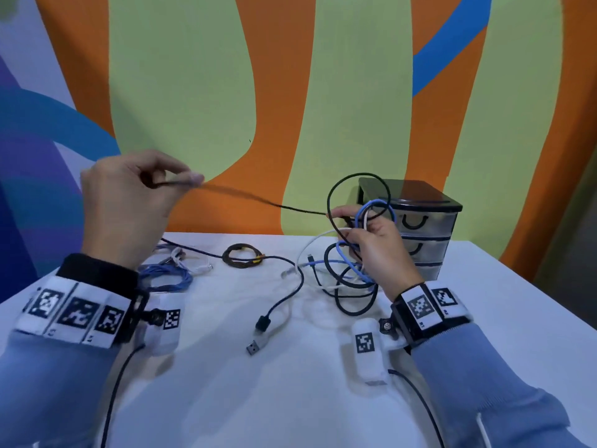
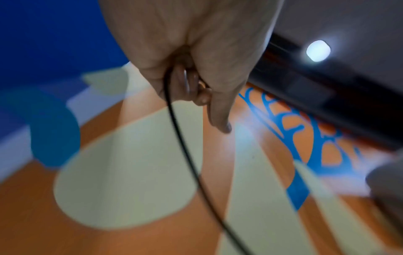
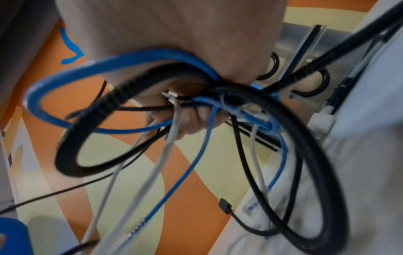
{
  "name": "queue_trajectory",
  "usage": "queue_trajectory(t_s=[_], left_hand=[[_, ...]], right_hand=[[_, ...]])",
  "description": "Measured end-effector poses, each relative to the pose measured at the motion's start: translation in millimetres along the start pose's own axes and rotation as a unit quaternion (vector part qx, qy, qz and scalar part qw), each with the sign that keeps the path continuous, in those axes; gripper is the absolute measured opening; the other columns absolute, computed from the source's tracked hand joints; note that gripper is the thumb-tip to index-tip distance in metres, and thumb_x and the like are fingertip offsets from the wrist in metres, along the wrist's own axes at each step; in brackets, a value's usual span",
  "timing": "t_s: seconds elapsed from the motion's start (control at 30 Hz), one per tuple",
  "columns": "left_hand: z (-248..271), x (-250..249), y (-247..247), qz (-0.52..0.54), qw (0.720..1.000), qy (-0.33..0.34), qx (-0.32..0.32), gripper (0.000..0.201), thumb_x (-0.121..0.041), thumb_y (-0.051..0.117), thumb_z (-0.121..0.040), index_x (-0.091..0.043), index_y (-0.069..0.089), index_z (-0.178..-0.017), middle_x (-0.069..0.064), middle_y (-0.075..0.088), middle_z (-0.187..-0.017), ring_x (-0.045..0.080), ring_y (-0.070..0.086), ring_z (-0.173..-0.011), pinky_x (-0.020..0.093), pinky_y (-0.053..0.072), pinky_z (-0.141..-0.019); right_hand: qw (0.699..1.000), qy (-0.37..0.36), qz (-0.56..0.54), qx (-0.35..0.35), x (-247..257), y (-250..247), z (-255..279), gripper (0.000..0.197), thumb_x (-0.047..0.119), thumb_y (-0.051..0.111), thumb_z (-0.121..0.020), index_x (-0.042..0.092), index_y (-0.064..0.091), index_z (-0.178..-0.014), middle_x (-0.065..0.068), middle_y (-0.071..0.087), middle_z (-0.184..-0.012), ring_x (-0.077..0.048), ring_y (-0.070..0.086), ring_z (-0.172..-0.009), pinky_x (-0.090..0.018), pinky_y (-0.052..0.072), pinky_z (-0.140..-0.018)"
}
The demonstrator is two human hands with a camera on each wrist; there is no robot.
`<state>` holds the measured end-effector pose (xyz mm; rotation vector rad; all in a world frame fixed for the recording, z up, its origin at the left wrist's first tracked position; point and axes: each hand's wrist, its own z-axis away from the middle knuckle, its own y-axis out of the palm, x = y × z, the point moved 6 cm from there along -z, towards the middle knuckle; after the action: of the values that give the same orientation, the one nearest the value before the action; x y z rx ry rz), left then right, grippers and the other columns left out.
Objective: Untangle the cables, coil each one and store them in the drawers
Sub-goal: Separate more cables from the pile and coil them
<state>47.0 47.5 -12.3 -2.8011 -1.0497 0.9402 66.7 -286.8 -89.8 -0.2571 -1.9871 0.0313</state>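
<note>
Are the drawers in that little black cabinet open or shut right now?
Shut. All three drawers sit flush in the cabinet, handles facing out, none pulled forward.

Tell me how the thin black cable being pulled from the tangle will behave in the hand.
Probably floppy: the thin black cable sags between left hand and right hand. Likely to snag, since it runs into the tangle of looped cables.

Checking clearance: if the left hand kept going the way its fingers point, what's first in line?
Probably nothing near: the left hand, pinching the thin black cable, points right, above the table. Depth unclear; the tangled cable bundle may lie ahead.
</note>
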Motion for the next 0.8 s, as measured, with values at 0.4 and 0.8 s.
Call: queue_trajectory(t_s=[0.4,0.8], left_hand=[[2.9,3.4,-3.6,-0.027,0.986,-0.163,0.014,0.087,-0.091,0.054,-0.083,-0.006,0.066,-0.068,-0.001,0.05,-0.051,0.03,0.046,-0.056,0.037,0.035,-0.059],[6.2,-11.0,18.7,0.087,0.995,0.0,0.055,0.01,-0.014,0.076,-0.094,-0.02,0.078,-0.102,0.013,0.066,-0.083,0.029,0.058,-0.073,0.042,0.048,-0.071]], right_hand=[[0.998,0.024,0.035,-0.049,-8.9,-8.8,-3.3,0.042,-0.006,0.047,-0.098,0.024,0.077,-0.098,-0.008,0.049,-0.075,-0.018,0.046,-0.063,-0.015,0.04,-0.052],[0.994,0.075,0.08,-0.021,-22.6,-10.6,-7.1,0.04,-0.003,0.047,-0.095,0.028,0.071,-0.105,-0.006,0.037,-0.065,-0.021,0.034,-0.056,-0.03,0.032,-0.056]])
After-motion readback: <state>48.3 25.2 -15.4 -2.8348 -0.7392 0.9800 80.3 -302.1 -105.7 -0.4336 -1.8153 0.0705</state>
